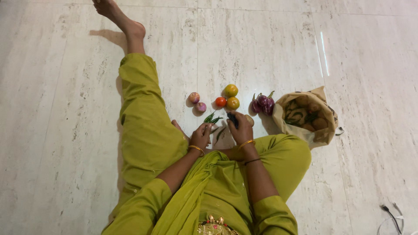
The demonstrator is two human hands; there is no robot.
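Right hand (241, 129) grip holding a dark peeler (232, 119) against a potato (249, 119), left hand (201, 135) grip curled, contents unclear, chillies (212, 118) just beyond it, tomatoes (229, 97), onions (197, 102), brinjals (263, 103) past the chillies, bag (324, 130) right of the brinjals, on the floor (65, 109)

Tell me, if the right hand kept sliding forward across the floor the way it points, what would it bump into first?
Probably the yellow-green tomato nearest it, with the red tomato just beside. The right hand, holding something small and dark, points up the pale marble floor toward that cluster, though the exact line is hard to judge.

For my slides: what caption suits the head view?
Seated person's hands sort green chillies beside tomatoes, onions, brinjals, cloth bag.
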